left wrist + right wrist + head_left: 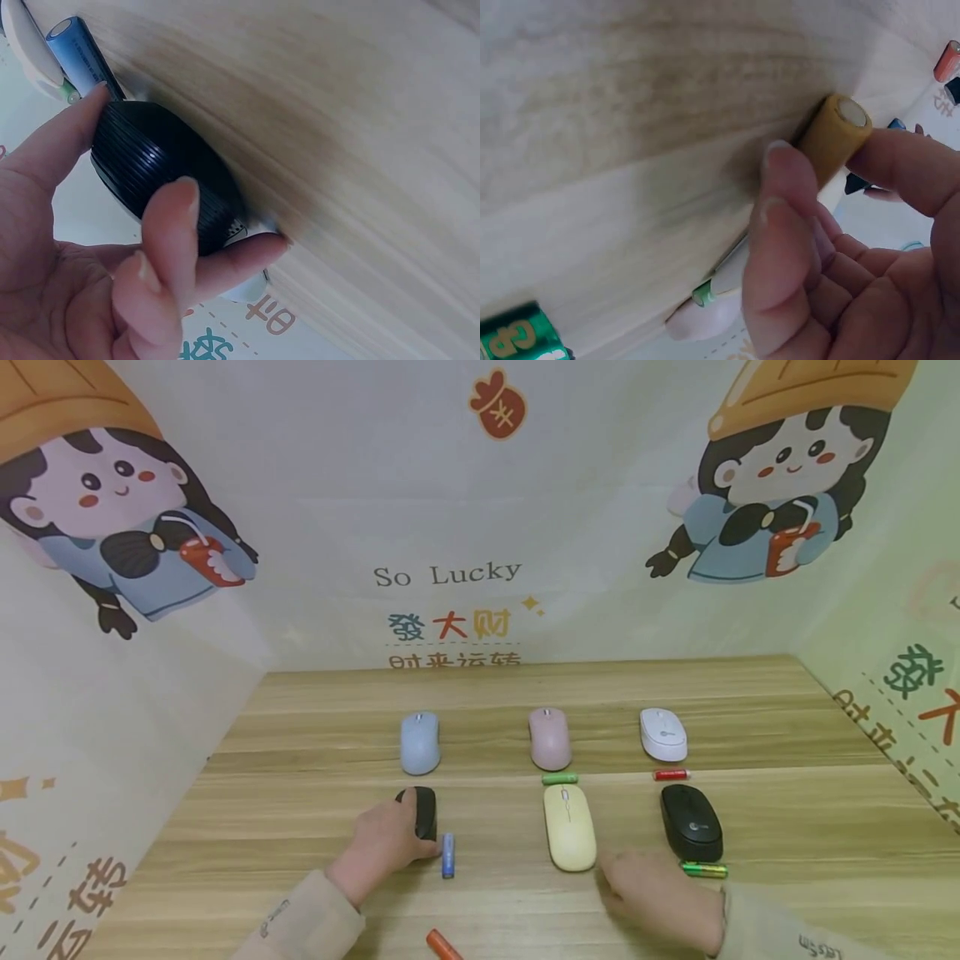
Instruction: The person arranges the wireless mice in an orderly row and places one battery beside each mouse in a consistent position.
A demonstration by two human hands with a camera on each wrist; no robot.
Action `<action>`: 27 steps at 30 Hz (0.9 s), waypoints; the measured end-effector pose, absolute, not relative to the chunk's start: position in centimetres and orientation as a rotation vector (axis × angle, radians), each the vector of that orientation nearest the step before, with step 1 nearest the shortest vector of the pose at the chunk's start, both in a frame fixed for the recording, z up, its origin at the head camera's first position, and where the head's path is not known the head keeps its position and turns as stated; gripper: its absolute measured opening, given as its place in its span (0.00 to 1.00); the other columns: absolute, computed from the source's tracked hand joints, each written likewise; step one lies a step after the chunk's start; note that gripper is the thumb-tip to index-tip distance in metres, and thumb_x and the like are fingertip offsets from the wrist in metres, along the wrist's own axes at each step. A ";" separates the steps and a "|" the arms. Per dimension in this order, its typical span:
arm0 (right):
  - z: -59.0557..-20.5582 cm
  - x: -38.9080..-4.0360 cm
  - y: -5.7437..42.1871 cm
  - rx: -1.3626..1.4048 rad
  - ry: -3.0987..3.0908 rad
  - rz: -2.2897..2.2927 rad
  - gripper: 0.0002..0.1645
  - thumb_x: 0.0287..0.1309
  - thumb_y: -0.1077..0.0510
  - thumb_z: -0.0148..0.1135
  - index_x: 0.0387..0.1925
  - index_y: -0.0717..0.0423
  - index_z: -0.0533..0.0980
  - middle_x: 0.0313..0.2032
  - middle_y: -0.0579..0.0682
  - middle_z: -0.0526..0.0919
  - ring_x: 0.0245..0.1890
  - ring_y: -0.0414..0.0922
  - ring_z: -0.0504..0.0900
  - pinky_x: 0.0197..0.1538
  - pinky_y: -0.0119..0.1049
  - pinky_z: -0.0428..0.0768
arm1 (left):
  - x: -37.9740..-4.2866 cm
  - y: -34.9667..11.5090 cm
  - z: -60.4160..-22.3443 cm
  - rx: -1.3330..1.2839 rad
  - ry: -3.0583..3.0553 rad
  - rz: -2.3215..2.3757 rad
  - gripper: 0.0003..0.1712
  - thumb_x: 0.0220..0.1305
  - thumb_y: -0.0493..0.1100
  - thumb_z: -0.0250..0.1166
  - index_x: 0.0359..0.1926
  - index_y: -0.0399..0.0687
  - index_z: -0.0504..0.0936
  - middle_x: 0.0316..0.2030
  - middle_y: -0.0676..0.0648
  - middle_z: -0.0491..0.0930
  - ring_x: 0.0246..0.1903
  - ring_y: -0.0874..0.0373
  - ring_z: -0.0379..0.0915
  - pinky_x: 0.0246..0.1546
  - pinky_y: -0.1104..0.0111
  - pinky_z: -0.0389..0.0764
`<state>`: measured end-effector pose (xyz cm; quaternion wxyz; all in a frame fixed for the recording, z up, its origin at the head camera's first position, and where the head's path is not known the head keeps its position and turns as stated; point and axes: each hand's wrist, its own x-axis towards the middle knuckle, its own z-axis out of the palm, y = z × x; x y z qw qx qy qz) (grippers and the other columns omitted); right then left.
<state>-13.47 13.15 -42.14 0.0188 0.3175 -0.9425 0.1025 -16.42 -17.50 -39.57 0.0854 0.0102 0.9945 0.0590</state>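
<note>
Gripping one ribbed black mouse (154, 154) is the left hand (384, 839); pinching one yellow battery (831, 142), the right hand (657, 893).

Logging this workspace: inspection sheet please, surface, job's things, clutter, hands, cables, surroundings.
Surface: wood-grain tabletop
Job's things: ribbed black mouse, yellow battery, blue battery, light-blue mouse, pink mouse, white mouse, yellow mouse, logo-marked black mouse, green battery, red battery, green-yellow battery, orange battery
Clutter: nothing seen
Hands: left hand grips ribbed black mouse; right hand pinches yellow battery
Cables: nothing seen
Surroundings: printed backdrop behind and at both sides
</note>
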 end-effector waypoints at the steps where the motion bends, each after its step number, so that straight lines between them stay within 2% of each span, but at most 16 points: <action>1: -42.2 -13.5 13.1 0.982 -2.923 0.314 0.11 0.54 0.61 0.55 0.18 0.50 0.66 0.13 0.41 0.66 0.14 0.36 0.64 0.16 0.32 0.58 | -16.4 -17.5 -39.6 0.032 2.965 0.177 0.51 0.43 0.59 0.71 0.60 0.30 0.63 0.29 0.38 0.77 0.22 0.54 0.69 0.21 0.64 0.72; 6: -42.1 -13.4 13.1 0.990 -2.910 0.299 0.12 0.56 0.61 0.54 0.19 0.51 0.66 0.13 0.41 0.66 0.14 0.35 0.63 0.15 0.31 0.58 | -16.4 -17.6 -39.6 0.042 2.966 0.181 0.52 0.43 0.59 0.71 0.60 0.29 0.63 0.28 0.38 0.77 0.21 0.54 0.69 0.20 0.64 0.72; 14: -42.0 -13.2 13.7 0.983 -2.992 0.355 0.08 0.51 0.65 0.56 0.22 0.54 0.68 0.16 0.45 0.69 0.15 0.39 0.66 0.19 0.33 0.64 | -16.5 -17.6 -39.7 0.043 2.976 0.193 0.52 0.42 0.58 0.72 0.60 0.28 0.63 0.29 0.37 0.78 0.22 0.54 0.69 0.22 0.63 0.73; 18: -42.2 -13.0 13.5 1.070 -2.961 0.278 0.08 0.48 0.66 0.57 0.23 0.53 0.67 0.17 0.43 0.68 0.16 0.37 0.65 0.19 0.31 0.64 | -16.5 -17.6 -39.6 0.027 2.970 0.188 0.51 0.43 0.58 0.72 0.60 0.29 0.63 0.30 0.36 0.78 0.22 0.54 0.70 0.22 0.63 0.73; 23: -42.1 -12.7 12.6 1.206 -2.931 0.270 0.06 0.49 0.64 0.60 0.26 0.52 0.71 0.20 0.40 0.70 0.20 0.33 0.64 0.23 0.27 0.65 | -16.5 -17.5 -39.5 0.019 2.962 0.183 0.52 0.43 0.59 0.71 0.60 0.29 0.63 0.32 0.36 0.78 0.23 0.53 0.70 0.22 0.62 0.73; 27: -42.0 -12.7 11.7 1.322 -2.825 0.163 0.04 0.51 0.60 0.62 0.27 0.53 0.73 0.22 0.42 0.71 0.20 0.33 0.65 0.23 0.25 0.65 | -16.5 -17.5 -39.5 0.019 2.961 0.182 0.52 0.43 0.59 0.71 0.60 0.29 0.63 0.31 0.36 0.78 0.22 0.54 0.69 0.21 0.62 0.73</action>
